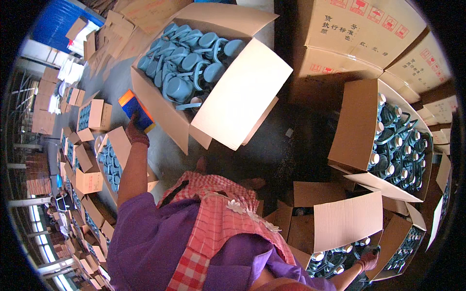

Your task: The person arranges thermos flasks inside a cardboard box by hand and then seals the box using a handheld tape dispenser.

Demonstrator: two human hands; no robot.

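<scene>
My left hand (137, 131), which looks gloved, grips a small blue-and-orange box (140, 112). Beside it stands an open cardboard carton (160, 105) packed with blue-grey lidded flasks (190, 62) with handles. One spot near its front flap shows a pale stopper (196, 100) with no lid over it. At lower right, my gloved right hand (368, 261) is at the edge of another open carton (347, 222), among dark flasks with pale stoppers (338, 270). Its fingers are against something dark; whether they grip it is unclear.
An open carton (355, 125) of dark flasks stands at right, with another (400, 247) below it. Sealed cartons (360, 32) are stacked at upper right. Rows of open cartons (89, 182) run along the left. Flattened cardboard (109, 40) lies on the floor at upper left.
</scene>
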